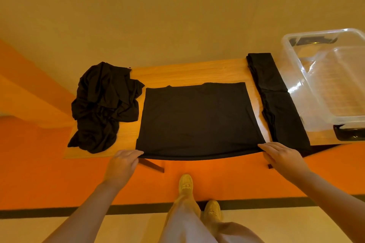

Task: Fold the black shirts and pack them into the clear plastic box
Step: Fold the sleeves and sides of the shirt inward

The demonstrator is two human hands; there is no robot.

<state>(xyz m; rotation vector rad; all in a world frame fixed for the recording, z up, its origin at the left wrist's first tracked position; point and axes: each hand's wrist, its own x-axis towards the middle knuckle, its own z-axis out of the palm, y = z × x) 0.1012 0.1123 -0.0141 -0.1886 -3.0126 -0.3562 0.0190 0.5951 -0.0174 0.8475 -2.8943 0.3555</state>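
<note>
A light wooden worktop (189,71) stands on an orange floor (39,173). Beyond it rises a plain tan wall (158,16); nearer than it, a dark stripe (59,212) crosses the floor.
</note>
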